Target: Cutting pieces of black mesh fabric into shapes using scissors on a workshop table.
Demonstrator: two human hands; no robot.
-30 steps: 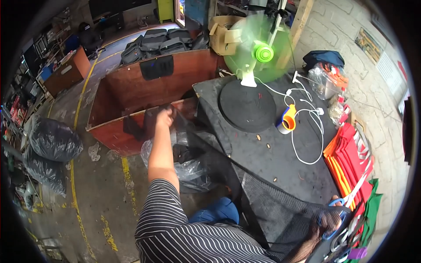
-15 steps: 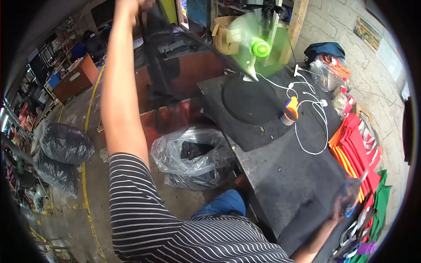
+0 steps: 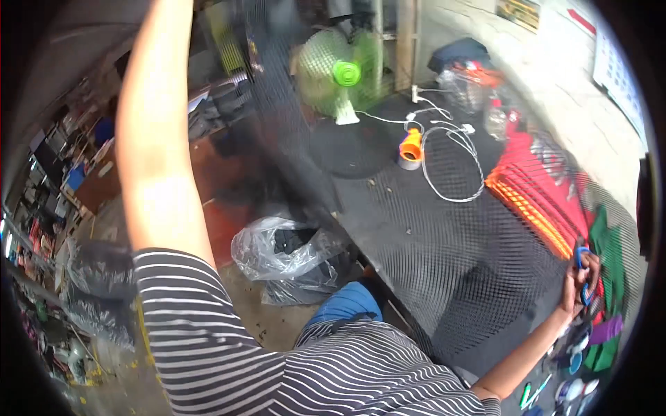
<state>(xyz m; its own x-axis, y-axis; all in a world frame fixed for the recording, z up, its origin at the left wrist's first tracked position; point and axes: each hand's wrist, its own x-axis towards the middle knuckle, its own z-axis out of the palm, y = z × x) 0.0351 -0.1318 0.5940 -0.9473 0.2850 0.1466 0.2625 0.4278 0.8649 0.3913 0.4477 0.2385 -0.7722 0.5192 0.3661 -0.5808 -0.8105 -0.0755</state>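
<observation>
My left arm reaches up past the top edge, so my left hand is out of sight. At the right side of the table my right hand (image 3: 581, 286) is closed on blue-handled scissors (image 3: 585, 297); the blades cannot be made out. A sheet of see-through black mesh (image 3: 517, 274) spreads over the table and across part of the orange and red fabric pieces (image 3: 531, 201). More dark mesh (image 3: 281, 90) hangs blurred near my raised arm. Whether my right fingers also grip the mesh, I cannot tell.
A green fan (image 3: 346, 73) stands at the table's far end. Near it lie an orange-and-yellow cone-shaped thing (image 3: 411, 147) and a looped white cable (image 3: 444, 198). An open clear plastic bag (image 3: 257, 251) stands left of the table. Green fabric (image 3: 607, 243) lies at the right.
My right hand has moved right and away from me with the scissors. My left hand has gone out of view upward. The mesh now spreads over the orange and red fabric. The view has shifted.
</observation>
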